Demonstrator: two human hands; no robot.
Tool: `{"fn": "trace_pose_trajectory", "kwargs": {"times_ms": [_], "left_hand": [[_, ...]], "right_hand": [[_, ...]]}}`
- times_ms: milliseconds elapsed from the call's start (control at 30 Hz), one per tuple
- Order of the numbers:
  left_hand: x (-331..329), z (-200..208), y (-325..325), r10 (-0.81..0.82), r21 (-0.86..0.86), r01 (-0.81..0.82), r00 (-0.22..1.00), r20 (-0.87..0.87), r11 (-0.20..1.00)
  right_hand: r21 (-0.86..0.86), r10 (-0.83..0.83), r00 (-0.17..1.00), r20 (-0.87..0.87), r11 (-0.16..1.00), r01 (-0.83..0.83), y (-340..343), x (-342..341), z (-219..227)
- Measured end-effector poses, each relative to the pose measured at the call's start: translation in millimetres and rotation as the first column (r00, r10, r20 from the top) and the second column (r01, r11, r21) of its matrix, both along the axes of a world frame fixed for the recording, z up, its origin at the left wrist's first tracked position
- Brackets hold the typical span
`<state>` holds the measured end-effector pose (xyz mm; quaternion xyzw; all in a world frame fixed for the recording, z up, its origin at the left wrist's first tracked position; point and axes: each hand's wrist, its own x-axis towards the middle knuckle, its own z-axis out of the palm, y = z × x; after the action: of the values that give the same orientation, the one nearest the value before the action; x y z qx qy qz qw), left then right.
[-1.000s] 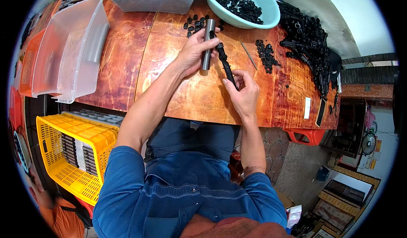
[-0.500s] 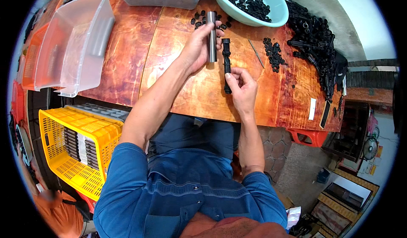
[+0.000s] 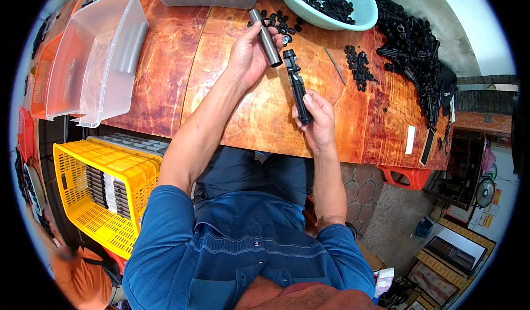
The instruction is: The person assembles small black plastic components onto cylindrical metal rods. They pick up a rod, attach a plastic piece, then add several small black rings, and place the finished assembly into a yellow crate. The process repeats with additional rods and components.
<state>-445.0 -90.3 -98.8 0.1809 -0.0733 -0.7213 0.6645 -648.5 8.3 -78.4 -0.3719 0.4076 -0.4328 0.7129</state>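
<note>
My left hand (image 3: 247, 58) is closed around a grey metal tube (image 3: 268, 42), tilted with its lower end toward the right. A small dark piece with a pale centre (image 3: 286, 40) shows at that hand's fingertips; whether it is held there I cannot tell. In my right hand (image 3: 321, 123) is a slim black rod-shaped part (image 3: 297, 86), gripped near its lower end. Its upper end stands close to the tube's lower opening, with a small gap between them. Small black caps (image 3: 281, 21) lie scattered on the table behind the left hand.
A pale green basin (image 3: 361, 20) of black pieces stands at the back. Right of it lie a thin rod (image 3: 335, 67), loose small black parts (image 3: 359, 69) and a heap of black parts (image 3: 417, 56). Clear bins (image 3: 99, 45) stand left, above a yellow crate (image 3: 99, 150). A person (image 3: 80, 277) is at lower left.
The tube has tipped from upright to slanting, its lower end still toward me. The black part has turned and leans left at its top. The small piece at the left fingertips has come into view.
</note>
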Motion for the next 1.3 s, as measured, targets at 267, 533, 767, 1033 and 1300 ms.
{"fn": "trace_pose_trajectory", "kwargs": {"times_ms": [267, 533, 767, 1033, 1300], "left_hand": [[0, 1, -1, 0.082, 0.040, -0.083, 0.996, 0.032, 0.996], [1, 2, -2, 0.092, 0.048, -0.091, 0.995, -0.023, 0.995], [5, -5, -2, 0.084, -0.055, -0.097, 0.977, -0.196, 0.994], [6, 0, 0, 0.058, -0.142, -0.079, 0.987, -0.148, 0.987], [6, 3, 0, 0.066, -0.178, -0.084, 0.992, -0.106, 0.980]], "right_hand": [[-0.085, -0.013, 0.992, -0.122, 0.996, 0.002, 3, 3, 4], [-0.423, -0.200, 0.891, -0.408, 0.906, 0.009, 13, 14, -4], [-0.513, -0.288, 0.780, -0.556, 0.857, -0.050, 18, 25, 5], [-0.474, -0.285, 0.751, -0.596, 0.879, -0.043, 15, 30, 12], [-0.435, -0.258, 0.789, -0.558, 0.900, -0.013, 12, 31, 14]]}}
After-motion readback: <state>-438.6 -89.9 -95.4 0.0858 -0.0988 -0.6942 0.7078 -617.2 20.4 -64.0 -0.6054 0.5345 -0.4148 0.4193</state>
